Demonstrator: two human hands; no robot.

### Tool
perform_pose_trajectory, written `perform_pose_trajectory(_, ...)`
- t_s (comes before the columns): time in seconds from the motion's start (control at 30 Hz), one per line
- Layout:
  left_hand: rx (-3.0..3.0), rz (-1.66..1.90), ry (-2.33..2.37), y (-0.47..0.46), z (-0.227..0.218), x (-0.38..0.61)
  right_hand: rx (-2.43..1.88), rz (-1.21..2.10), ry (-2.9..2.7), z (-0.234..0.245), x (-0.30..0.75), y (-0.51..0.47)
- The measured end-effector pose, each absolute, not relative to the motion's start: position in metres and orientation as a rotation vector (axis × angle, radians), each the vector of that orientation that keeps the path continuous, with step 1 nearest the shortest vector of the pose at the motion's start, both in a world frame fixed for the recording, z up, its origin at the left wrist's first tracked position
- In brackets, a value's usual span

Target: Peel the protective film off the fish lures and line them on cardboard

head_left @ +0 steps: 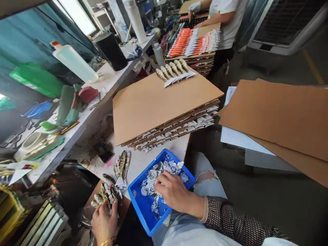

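Observation:
My left hand [104, 221] is at the lower left, its thumb and fingers closed around the near end of a fish-shaped lure in a pile of fish-shaped lures [109, 189], some with red spots. Its fingertips are partly hidden among them. Over a blue plastic tray [139, 208] is my right hand [173, 191], fingers curled together. Crumpled silver foil scraps [151, 179] lie in the tray beneath it; whatever is between those fingers is hidden. A few more fish lures [123, 164] with white paper tabs lie beside the tray.
Stacked cardboard sheets [164, 102] with white-tabbed pieces between them carry a row of fish lures [173, 70]. A phone [103, 152] lies on the table. More cardboard [276, 116] is at right; a co-worker [225, 24] stands behind orange-and-white pieces [189, 41]. Bottles line the left shelf.

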State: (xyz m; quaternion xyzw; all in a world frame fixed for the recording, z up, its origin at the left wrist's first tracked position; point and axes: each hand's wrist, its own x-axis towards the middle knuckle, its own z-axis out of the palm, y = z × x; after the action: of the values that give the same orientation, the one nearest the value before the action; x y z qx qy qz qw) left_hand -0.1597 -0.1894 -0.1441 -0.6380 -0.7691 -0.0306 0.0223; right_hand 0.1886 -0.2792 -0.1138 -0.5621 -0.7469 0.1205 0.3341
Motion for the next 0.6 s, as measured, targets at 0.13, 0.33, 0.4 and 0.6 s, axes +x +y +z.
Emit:
perform_pose_trajectory(0.13,-1.945,-0.001,-2.413,-0.183,-0.133,-0.136,-1.37,0.358,-2.022,-0.111,0.196,-0.278)
perform_pose_trajectory(0.33,-1.877,0.204,-2.441,-0.177,-0.134,-0.106,-1.212,0.402,-2.109,-0.101,0.213,-0.282)
perform_pose_trajectory(0.4,-1.843,0.212,-2.459,-0.174,-0.134,-0.104,-1.178,0.4,-2.132,-0.098,0.217,-0.283)
perform_pose_trajectory(0.6,-1.914,-0.052,-2.54,-0.175,-0.131,-0.104,-1.218,0.427,-2.053,-0.102,0.208,-0.288)
